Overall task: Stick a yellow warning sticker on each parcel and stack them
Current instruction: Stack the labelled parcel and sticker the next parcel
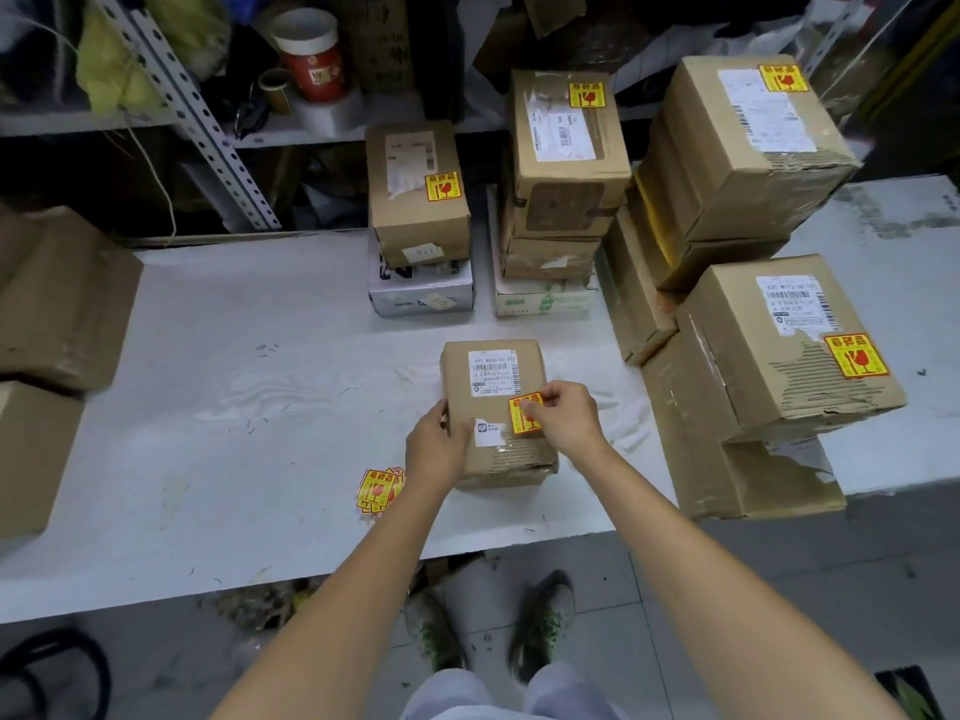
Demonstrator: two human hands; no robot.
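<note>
Head view: a small brown cardboard parcel (pixel 496 413) lies flat near the front of the white worktop (pixel 260 407). The left grip (pixel 436 449) is curled round its left edge, and the right grip (pixel 569 413) pinches a yellow-and-red warning sticker (pixel 525 414) against its top face. Stickered brown cartons (pixel 789 345) top the stacks behind and to the right, so much looks done. Likely left: seat this sticker, stack the parcel, then the plain brown boxes (pixel 57 298) at far left, which show no sticker. Loose spare stickers (pixel 378 491) lie by the left wrist.
</note>
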